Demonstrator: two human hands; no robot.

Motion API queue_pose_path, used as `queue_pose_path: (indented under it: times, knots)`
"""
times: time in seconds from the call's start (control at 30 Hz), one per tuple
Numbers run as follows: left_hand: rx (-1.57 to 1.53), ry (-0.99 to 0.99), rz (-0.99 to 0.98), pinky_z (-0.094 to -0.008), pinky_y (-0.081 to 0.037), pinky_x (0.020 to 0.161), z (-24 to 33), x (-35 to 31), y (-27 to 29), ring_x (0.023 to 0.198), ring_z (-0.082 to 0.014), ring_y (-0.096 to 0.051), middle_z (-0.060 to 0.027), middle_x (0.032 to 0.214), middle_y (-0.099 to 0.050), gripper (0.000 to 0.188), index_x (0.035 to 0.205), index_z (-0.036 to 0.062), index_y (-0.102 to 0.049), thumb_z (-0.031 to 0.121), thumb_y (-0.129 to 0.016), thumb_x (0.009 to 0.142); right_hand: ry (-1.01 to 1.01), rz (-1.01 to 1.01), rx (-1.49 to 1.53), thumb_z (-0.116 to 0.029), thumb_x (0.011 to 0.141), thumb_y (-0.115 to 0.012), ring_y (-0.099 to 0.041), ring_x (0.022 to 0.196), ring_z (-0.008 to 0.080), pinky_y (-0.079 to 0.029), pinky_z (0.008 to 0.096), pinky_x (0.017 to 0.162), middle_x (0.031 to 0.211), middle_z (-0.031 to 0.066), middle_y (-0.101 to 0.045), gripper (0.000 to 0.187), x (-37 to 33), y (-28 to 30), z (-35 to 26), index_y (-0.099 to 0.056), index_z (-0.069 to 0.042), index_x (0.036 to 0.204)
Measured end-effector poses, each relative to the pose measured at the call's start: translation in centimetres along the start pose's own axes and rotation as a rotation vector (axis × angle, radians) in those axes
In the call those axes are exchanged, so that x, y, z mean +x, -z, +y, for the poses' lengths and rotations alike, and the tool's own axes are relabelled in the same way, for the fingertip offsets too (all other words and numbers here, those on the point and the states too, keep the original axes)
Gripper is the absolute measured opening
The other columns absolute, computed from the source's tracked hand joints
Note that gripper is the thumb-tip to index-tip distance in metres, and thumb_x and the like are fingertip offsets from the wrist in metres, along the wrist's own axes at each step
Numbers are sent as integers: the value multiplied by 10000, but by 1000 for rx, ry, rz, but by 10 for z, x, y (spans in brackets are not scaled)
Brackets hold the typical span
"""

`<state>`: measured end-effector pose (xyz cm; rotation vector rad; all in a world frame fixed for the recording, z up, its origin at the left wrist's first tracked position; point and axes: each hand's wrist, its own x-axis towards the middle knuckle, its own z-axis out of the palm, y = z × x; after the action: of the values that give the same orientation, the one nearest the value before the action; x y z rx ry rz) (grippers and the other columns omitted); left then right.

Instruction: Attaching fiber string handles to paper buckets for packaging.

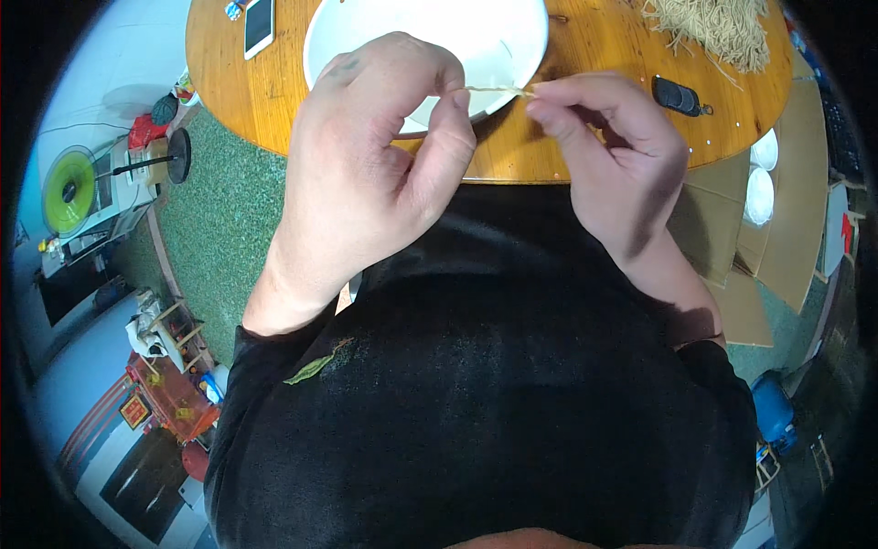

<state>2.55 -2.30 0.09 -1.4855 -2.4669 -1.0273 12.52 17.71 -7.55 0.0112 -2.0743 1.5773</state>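
A short length of thin beige cord (494, 89) is stretched between my two hands, over the near right part of a white basin (503, 37). My left hand (357, 156) pinches one end between thumb and forefinger, its back turned up. On the other side, the thumb and forefinger of my right hand (631, 137) close on the cord's opposite end, the other fingers curled. Both hands are raised above the near edge of the wooden table (247, 110). A loose bundle of similar beige cords (718, 37) lies at the table's far right.
A white phone (260, 27) lies left of the basin. Near the right edge rests a small black key-fob-like object (675, 94), with small white bits around it. Cardboard (796, 183) covers floor at right. A standing fan (69, 190) is at far left.
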Motion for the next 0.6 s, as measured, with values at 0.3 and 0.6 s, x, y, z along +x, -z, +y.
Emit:
queue_pose_path:
  times: [0.3,0.6]
  knots:
    - [-43,-104,-71,-330,-530,815,-4,-5,5,900,-277,-695,-138,943,-692,91,935,-9,-639,-43,-640,851,-63,47,52,38,978,-763,-744,935,125,-595,250,866,1003,75,-775,156,8,10,1,-717,12,1125]
    - [2,-159,-99,-385,-549,805,1,-11,13,923,-324,-699,-154,1001,-706,102,942,9,-677,-1,-734,858,352,-40,-336,32,927,-812,-750,931,171,-592,279,837,976,76,-780,132,37,25,-16,-744,-5,1034]
